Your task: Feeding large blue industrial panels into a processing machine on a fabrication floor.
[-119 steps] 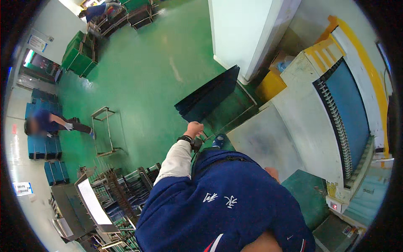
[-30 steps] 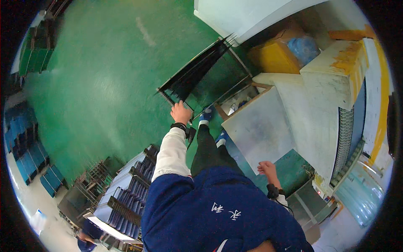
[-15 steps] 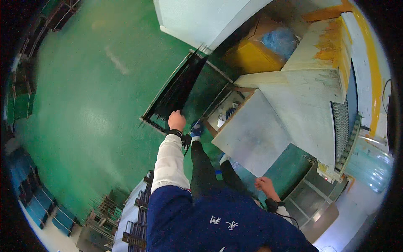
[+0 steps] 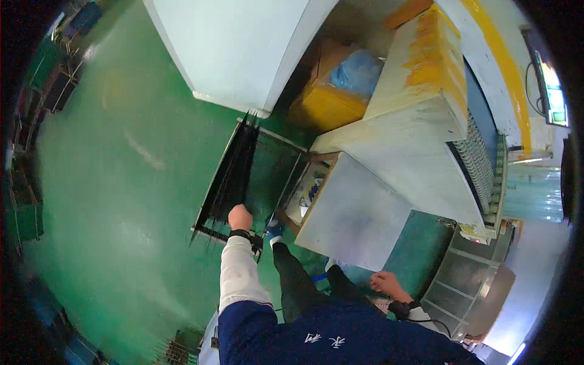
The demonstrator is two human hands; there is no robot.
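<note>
My left hand, closed in a fist with its back up, is held out over the near end of a low frame filled with dark, thin spiky strips. The fingers are turned down and mostly hidden, so I cannot make out what they hold, if anything, or whether they touch the strips. At my right side, my right hand hangs with fingers loosely curled and nothing showing in them. It is nearest to the grey-white top of a low cabinet, apart from it.
A large white panel stands ahead beyond the frame. Yellow boxes with blue plastic sit ahead to the right, beside a pale machine with a mesh belt. Green floor spreads left; racks line its far edge.
The view has shifted, so the white panel, frame and machine appear farther left and lower. Both hands remain closed, the left still over the frame's near end.
</note>
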